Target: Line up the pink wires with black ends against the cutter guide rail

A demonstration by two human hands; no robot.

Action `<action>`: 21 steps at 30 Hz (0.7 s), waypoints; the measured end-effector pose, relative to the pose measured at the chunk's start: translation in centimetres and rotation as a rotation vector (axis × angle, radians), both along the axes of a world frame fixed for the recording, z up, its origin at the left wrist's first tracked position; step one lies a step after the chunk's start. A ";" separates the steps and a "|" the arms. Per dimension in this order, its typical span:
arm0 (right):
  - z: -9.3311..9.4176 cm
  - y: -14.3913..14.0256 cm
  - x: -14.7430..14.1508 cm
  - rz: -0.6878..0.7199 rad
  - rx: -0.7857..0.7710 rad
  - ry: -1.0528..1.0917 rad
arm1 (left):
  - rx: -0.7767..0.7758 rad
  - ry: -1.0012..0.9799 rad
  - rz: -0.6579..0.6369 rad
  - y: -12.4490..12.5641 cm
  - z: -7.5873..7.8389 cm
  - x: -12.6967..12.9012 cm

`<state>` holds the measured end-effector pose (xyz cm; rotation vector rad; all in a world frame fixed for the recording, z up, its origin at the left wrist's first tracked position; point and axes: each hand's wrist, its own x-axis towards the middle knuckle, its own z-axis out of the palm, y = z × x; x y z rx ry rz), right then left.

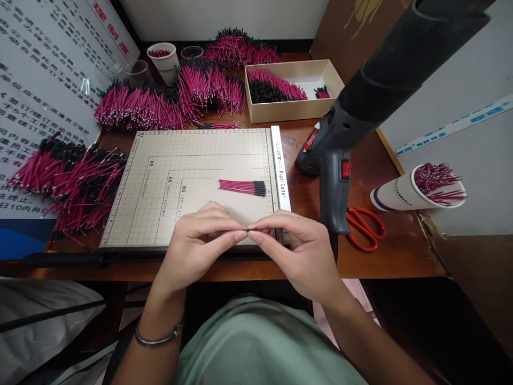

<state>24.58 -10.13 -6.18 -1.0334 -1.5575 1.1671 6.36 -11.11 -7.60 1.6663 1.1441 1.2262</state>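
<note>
In front of me my left hand (204,238) and my right hand (296,246) meet with fingertips pinched together. Between them is a thin black piece (251,230), mostly covered by the fingers, so its kind cannot be made out. Both hands hover over the near edge of a paper cutter board (200,155) printed with grid lines. Just beyond the fingers, a neat row of short magenta wires with black ends (242,187) lies flat on the board, black ends toward the right.
Heaps of magenta wires (136,107) lie behind and left of the board. A cardboard box (288,112) at the back holds more. To the right stand a heat gun (334,171), red-handled scissors (366,227) and a tilted paper cup (401,190) of wires. Another cup (164,64) stands behind.
</note>
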 end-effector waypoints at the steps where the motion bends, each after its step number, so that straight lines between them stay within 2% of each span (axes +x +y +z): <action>1: 0.0 0.0 0.0 0.000 0.004 0.002 | 0.004 0.000 0.000 0.0 0.0 0.0; 10: -0.1 0.0 0.0 0.006 0.010 0.030 | -0.029 -0.036 -0.002 -0.1 -0.1 0.0; 21: -0.3 -0.1 0.0 0.002 0.034 0.054 | 0.019 -0.024 -0.022 0.0 -0.3 -0.1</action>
